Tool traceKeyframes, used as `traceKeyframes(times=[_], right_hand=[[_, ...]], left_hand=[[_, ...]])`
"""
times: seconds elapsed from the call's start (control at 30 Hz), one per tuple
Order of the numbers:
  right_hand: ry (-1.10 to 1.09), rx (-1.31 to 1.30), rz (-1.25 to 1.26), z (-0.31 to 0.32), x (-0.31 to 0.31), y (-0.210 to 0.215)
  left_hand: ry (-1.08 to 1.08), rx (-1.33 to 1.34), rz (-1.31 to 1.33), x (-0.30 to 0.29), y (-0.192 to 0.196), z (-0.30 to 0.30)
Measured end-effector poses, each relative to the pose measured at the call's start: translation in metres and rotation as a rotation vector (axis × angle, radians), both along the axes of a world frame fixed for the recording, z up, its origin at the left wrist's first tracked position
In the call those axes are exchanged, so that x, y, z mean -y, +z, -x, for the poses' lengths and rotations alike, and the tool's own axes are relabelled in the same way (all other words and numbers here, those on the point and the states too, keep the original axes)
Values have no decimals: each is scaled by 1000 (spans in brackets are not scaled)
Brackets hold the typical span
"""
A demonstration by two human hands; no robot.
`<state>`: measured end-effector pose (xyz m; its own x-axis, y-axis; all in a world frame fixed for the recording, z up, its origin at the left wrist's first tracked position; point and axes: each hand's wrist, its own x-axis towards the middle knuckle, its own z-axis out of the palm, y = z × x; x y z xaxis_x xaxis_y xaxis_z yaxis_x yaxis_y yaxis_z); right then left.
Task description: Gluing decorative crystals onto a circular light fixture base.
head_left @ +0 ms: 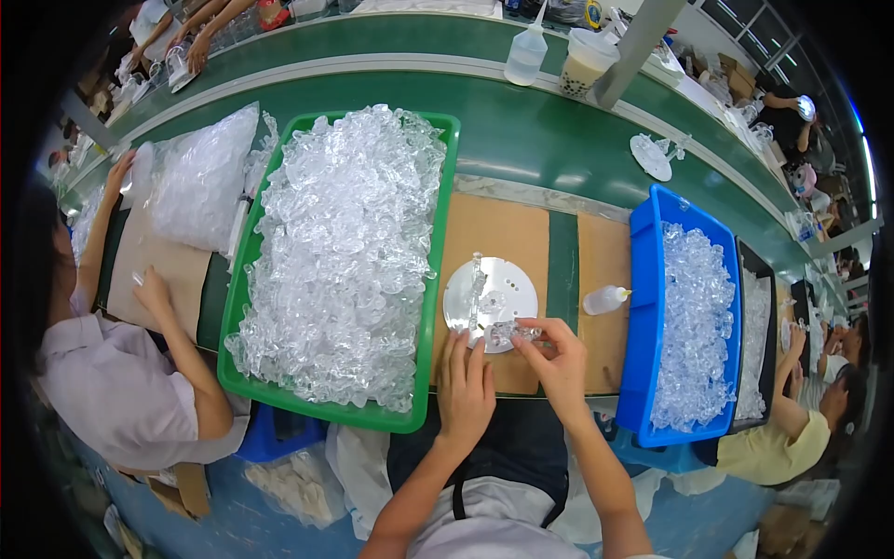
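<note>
Assembly at the disc (491,298): clear piece (510,332) going on.
Your right hand (557,365) pinches the piece; left hand (465,384) lies flat, open, steadying the disc's edge. Seat it squarely.

A long green conveyor belt (521,130) curves across the room from nine o'clock to three o'clock. A grey metal post (633,47) rises at one o'clock. Blue floor (233,522) shows at seven o'clock, under bright, even light.
</note>
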<state>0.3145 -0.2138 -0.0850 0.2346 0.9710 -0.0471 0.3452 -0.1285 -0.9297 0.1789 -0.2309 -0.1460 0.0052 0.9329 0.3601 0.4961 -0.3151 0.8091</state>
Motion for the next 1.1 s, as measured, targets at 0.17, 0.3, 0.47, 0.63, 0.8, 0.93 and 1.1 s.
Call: traceKeyframes(times=[0.17, 0.3, 0.47, 0.63, 0.8, 0.93, 1.1], right_hand=[[57, 151, -122, 22, -17, 0], [122, 471, -179, 33, -24, 2], [187, 643, -180, 31, -27, 1], [214, 340, -119, 27, -28, -3], [200, 494, -121, 35, -26, 7], [160, 673, -249, 31, -28, -3], [164, 451, -167, 27, -31, -2]], left_hand=[[-75, -301, -37, -3, -2, 16], [-81, -307, -58, -4, -4, 18], [-84, -322, -72, -5, -4, 20], [-89, -324, -64, -6, -5, 19], [-87, -284, -75, -5, -6, 19], [-91, -281, -75, -5, -8, 20], [-99, -291, -70, -4, -10, 20]])
